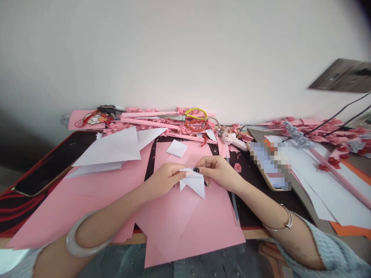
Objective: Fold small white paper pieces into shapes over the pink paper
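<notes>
A small piece of folded white paper (194,184) is held between my two hands, its pointed flaps hanging down over the pink sheets. My left hand (168,178) pinches its left edge between thumb and fingers. On the right edge, my right hand (217,170) grips it the same way, thumb on top. Beneath them lie large pink paper sheets (197,227), one reaching past the table's front edge. Just behind my hands rests a small folded white square (176,148). The fingers under the folded paper are partly hidden.
White sheets (110,148) lie at left beside a dark phone (55,164). Scissors (185,116) sit on pink paper sticks along the wall, near a glue gun (233,141). A lit phone (269,166), more white paper (342,193) and paper flowers (336,162) are at right.
</notes>
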Motion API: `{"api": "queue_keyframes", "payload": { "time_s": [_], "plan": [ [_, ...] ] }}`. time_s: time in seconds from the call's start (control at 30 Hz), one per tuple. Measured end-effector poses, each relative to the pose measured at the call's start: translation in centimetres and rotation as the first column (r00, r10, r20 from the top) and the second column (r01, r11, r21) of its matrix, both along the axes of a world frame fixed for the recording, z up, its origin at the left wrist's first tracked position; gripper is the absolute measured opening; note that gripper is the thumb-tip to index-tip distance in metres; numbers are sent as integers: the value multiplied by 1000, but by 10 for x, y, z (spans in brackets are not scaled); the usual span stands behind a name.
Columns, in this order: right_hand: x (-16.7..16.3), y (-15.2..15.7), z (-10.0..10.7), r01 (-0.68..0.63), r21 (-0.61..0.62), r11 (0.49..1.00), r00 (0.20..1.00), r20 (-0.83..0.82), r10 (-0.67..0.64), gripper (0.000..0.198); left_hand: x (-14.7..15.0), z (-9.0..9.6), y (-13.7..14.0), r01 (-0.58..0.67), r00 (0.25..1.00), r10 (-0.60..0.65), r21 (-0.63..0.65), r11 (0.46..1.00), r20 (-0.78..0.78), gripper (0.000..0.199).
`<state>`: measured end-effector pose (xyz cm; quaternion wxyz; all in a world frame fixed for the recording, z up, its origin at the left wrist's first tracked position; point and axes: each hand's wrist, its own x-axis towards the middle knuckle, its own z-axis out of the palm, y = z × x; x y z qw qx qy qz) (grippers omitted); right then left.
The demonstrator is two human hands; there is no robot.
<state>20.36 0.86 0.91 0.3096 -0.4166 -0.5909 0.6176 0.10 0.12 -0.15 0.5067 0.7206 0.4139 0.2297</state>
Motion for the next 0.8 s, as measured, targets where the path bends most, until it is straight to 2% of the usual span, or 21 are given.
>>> {"api": "queue_keyframes", "payload": {
  "time_s": [0.17,0.4,0.5,0.63,0.8],
  "plan": [
    [4,1,-1,-81,-103,991,995,-65,75,22,-1,1,0,30,999,-29,-13,999,15,36],
    [5,2,-2,-84,-179,980,983,-174,52,24,-2,1,0,32,999,-32,29,999,19,33],
    [7,3,-1,-86,-214,973,986,-156,53,26,-1,1,0,20,1000,-20,46,999,11,32],
    [9,3,0,-91,-217,972,993,-94,72,26,-1,1,0,36,999,-36,29,999,3,32],
    [9,3,-1,-44,-160,986,998,-48,36,24,-2,0,1,87,994,-87,-9,996,59,31]
  ]
}}
